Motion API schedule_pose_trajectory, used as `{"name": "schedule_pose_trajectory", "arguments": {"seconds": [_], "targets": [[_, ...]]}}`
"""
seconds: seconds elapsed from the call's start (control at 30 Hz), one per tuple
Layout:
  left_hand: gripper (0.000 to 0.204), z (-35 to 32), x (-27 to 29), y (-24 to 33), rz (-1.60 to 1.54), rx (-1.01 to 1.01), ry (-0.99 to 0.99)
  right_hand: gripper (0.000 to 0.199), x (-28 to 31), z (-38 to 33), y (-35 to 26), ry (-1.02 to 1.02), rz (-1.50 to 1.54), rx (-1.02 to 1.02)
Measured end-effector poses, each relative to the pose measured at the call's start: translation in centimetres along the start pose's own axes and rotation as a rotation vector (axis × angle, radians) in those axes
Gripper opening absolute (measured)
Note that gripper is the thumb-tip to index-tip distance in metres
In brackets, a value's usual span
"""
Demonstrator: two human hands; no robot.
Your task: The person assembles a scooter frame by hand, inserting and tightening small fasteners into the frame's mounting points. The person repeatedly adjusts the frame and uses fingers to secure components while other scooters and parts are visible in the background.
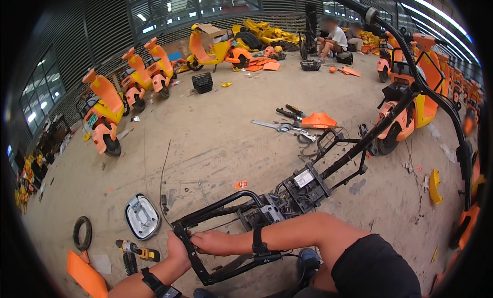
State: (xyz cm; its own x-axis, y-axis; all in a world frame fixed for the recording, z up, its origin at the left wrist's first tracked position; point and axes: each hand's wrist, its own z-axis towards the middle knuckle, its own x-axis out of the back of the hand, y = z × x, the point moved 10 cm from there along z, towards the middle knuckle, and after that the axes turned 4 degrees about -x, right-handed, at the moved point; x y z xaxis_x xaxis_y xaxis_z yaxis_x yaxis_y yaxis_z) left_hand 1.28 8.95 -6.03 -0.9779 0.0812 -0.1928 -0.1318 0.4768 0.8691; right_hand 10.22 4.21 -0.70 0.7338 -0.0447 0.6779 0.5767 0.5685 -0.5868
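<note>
Black metal tubing forms the stripped scooter frame (367, 135), which stretches from the person's hands up to the right, where its handlebar (398, 39) rises. The left hand (177, 249) is pressed against the outer side of the end crossbar (196, 262); its fingers are mostly hidden, so I cannot tell whether it grasps the bar. The right hand (209, 242) has its fingers curled against the inner side, just beside the left; whether they pinch something small cannot be made out. Dark straps circle both forearms. Midway along the frame sits a black box with a white label (304, 179), amid tangled wiring.

On the concrete floor (205, 118), left of the hands, lie a yellow-and-black cordless drill (149, 254), a black coil spring (130, 263) just beside it, a small tyre (77, 235), an orange panel (87, 275) and a rounded silver-and-black cover (142, 217). Farther off, a second orange panel (319, 120) lies near long-handled tools. Orange-and-yellow scooters stand along both sides, and a person in a white top (337, 37) sits near the back wall.
</note>
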Motion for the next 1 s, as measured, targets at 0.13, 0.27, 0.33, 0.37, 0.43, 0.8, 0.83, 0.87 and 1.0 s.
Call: {"name": "schedule_pose_trajectory", "arguments": {"seconds": [0.13, 0.27, 0.33, 0.37, 0.43, 0.8, 0.83, 0.87, 1.0], "targets": [[0.059, 0.7, 0.3, -0.4, -0.003, 0.000, 0.018, 0.015, 0.8, 0.0, 0.8, 0.130, 0.177, -0.094], [0.056, 0.1, 0.6, 0.1, 0.019, 0.026, -0.023, 0.017, -0.3, 0.2, 2.8, -0.068, 0.488, -0.499], [0.055, -2.3, -1.6, 0.9, 0.004, 0.082, 0.000, 0.019, -1.3, -0.3, 4.0, -0.145, 0.620, -0.646], [0.055, -1.9, -1.9, 0.5, -0.017, 0.081, -0.015, 0.019, -1.9, -0.6, 4.7, -0.145, 0.654, -0.672], [0.055, -0.7, -0.9, 0.1, -0.055, 0.048, -0.017, 0.019, -1.5, -0.1, 4.2, -0.137, 0.628, -0.634], [0.058, 0.4, 0.0, -0.3, -0.016, 0.002, -0.024, 0.024, 1.6, 1.0, 0.1, 0.022, 0.279, -0.137], [0.058, 0.1, -0.2, -0.3, -0.019, 0.011, -0.030, 0.024, 1.5, 0.8, -0.2, 0.030, 0.232, -0.077], [0.058, 0.0, -0.4, -0.3, -0.008, 0.014, -0.032, 0.024, 1.2, 0.6, -0.2, 0.021, 0.182, -0.054], [0.057, 0.0, -0.2, 0.0, 0.021, 0.005, -0.015, 0.022, 1.4, 0.4, -0.6, 0.039, 0.156, -0.020]]}}
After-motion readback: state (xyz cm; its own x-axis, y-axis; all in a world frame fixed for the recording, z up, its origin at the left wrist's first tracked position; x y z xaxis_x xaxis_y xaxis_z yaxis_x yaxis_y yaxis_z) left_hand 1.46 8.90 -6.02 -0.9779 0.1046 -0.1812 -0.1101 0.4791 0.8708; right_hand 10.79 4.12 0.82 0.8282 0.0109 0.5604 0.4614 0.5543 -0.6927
